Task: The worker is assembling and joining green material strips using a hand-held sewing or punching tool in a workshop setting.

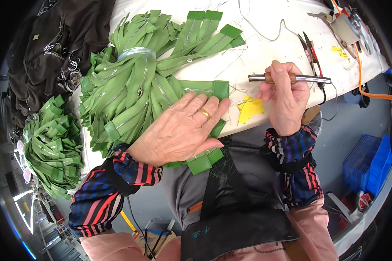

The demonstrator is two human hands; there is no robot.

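Note:
A large bundle of green zippers [130, 82], tied round with a clear band [137, 52], spreads over the left part of the table. My left hand [178, 126] lies flat across its near side, fingers stretched out, with a gold ring on one finger. Just beyond its fingertips, one zipper's green end tab [221, 89] sticks out to the right. In my right hand [288, 98] is a slim pen-shaped metal tool [312, 78] with a brown grip, held between thumb and fingers. Its thin tip points left toward that tab, apart from it. A thin cord runs from its other end.
Yellow scraps [250, 108] and loose threads lie on the white table [265, 48]. Red-and-black handled scissors [311, 54] rest at the right. Another green zipper bundle [54, 152] and dark garments [52, 52] are at the left. Blue crates [366, 163] stand below, right.

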